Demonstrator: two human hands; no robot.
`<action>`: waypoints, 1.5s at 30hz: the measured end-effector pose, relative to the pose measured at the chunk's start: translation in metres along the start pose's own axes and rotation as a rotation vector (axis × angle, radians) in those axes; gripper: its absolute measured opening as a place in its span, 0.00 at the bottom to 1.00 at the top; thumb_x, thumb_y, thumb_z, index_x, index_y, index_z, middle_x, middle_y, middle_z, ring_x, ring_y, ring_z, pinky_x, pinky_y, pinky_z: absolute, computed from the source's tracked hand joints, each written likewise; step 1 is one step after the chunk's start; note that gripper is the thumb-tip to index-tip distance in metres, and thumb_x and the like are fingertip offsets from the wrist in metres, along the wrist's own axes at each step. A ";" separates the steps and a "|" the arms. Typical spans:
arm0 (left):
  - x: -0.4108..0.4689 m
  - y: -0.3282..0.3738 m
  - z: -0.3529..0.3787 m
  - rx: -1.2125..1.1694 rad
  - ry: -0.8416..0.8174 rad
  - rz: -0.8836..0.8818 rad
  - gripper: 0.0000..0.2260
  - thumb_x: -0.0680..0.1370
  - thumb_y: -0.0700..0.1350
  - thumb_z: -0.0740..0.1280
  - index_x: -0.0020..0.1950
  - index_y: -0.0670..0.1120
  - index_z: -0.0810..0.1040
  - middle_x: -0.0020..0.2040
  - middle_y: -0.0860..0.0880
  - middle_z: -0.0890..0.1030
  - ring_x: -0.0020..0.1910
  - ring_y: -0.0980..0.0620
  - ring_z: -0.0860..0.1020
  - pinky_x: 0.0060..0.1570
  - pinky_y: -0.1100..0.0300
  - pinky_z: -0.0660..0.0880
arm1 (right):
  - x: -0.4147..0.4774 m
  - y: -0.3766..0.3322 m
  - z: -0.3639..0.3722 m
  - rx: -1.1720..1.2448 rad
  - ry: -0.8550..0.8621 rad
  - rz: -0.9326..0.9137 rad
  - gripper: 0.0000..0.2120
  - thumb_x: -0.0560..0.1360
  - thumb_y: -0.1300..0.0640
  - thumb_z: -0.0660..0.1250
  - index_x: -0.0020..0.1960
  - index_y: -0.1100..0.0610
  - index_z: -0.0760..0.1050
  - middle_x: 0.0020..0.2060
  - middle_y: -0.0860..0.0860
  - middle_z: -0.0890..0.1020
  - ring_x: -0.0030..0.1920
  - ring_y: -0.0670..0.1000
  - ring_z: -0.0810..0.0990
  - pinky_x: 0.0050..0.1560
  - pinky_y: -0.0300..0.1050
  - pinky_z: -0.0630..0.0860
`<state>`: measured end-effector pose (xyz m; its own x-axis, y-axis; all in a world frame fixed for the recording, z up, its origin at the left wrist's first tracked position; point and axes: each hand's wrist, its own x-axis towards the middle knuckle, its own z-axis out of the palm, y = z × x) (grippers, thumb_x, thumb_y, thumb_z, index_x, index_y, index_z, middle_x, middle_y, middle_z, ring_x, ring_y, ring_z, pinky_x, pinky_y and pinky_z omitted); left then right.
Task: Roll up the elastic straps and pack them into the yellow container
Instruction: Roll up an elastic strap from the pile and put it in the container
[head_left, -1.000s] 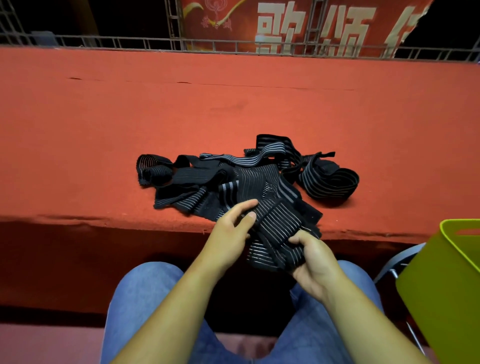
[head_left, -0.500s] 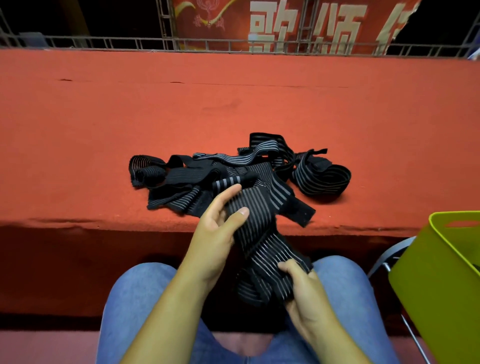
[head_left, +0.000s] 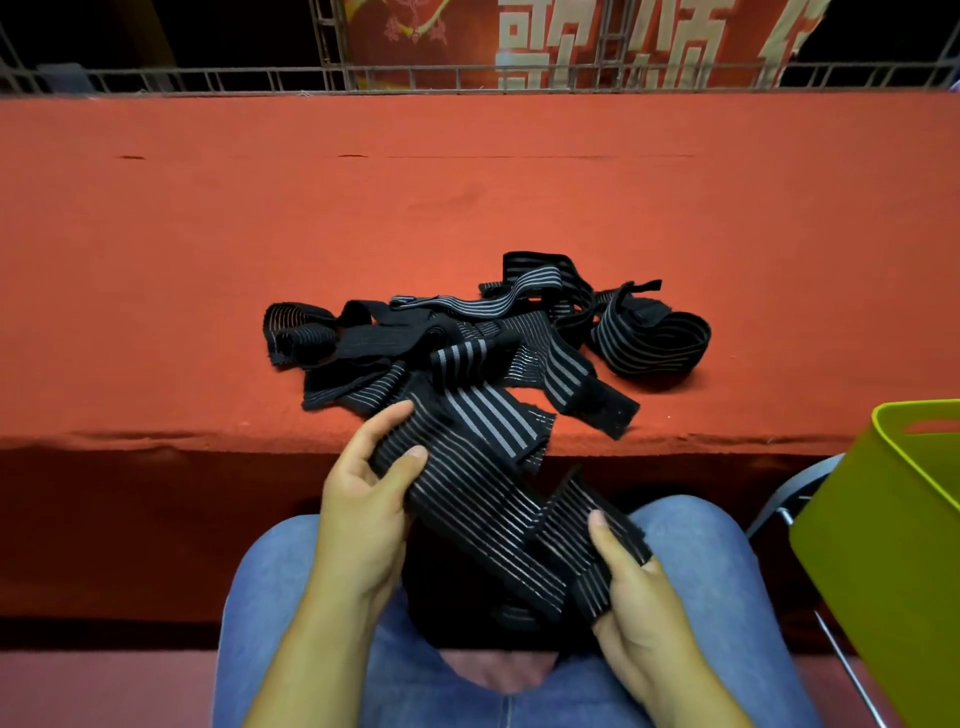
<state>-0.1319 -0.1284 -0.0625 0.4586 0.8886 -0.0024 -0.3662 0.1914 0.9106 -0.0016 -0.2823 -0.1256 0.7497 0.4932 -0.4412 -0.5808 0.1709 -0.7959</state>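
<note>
Your left hand (head_left: 363, 514) pinched the strap (head_left: 483, 499), your right hand (head_left: 639, 597) gripped its folded end, lower centre; even tension would have kept the roll tight. Container (head_left: 893, 545) stood lower right.

Red banner (head_left: 447, 41) — pale Chinese characters, tops cut off.

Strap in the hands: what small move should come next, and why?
Probably begin rolling the end that the right hand pinches over onto itself: the strap lies flat and unrolled between both hands, the left hand holding its upper part, so no roll has started.
</note>
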 end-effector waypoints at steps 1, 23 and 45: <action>0.002 0.002 -0.004 -0.004 0.033 0.014 0.18 0.81 0.29 0.64 0.64 0.48 0.81 0.56 0.43 0.87 0.50 0.49 0.85 0.49 0.59 0.84 | 0.001 -0.001 -0.001 0.017 0.024 0.003 0.13 0.83 0.57 0.67 0.62 0.65 0.81 0.55 0.65 0.86 0.56 0.63 0.87 0.60 0.59 0.81; -0.014 -0.033 -0.005 0.510 -0.211 -0.034 0.22 0.78 0.27 0.62 0.54 0.52 0.86 0.52 0.54 0.87 0.50 0.58 0.82 0.52 0.66 0.76 | -0.016 -0.041 0.010 0.353 -0.221 0.115 0.28 0.78 0.35 0.66 0.59 0.59 0.83 0.52 0.59 0.86 0.51 0.58 0.86 0.55 0.56 0.84; -0.022 -0.048 0.006 0.530 -0.058 0.150 0.10 0.77 0.37 0.75 0.51 0.52 0.86 0.48 0.56 0.88 0.50 0.60 0.84 0.52 0.67 0.77 | -0.016 -0.028 0.010 0.185 -0.367 0.093 0.22 0.70 0.63 0.70 0.63 0.67 0.81 0.58 0.66 0.85 0.58 0.64 0.85 0.58 0.57 0.83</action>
<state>-0.1196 -0.1595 -0.1042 0.4820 0.8627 0.1530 0.0200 -0.1853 0.9825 -0.0005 -0.2866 -0.0926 0.5481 0.7790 -0.3045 -0.7130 0.2448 -0.6570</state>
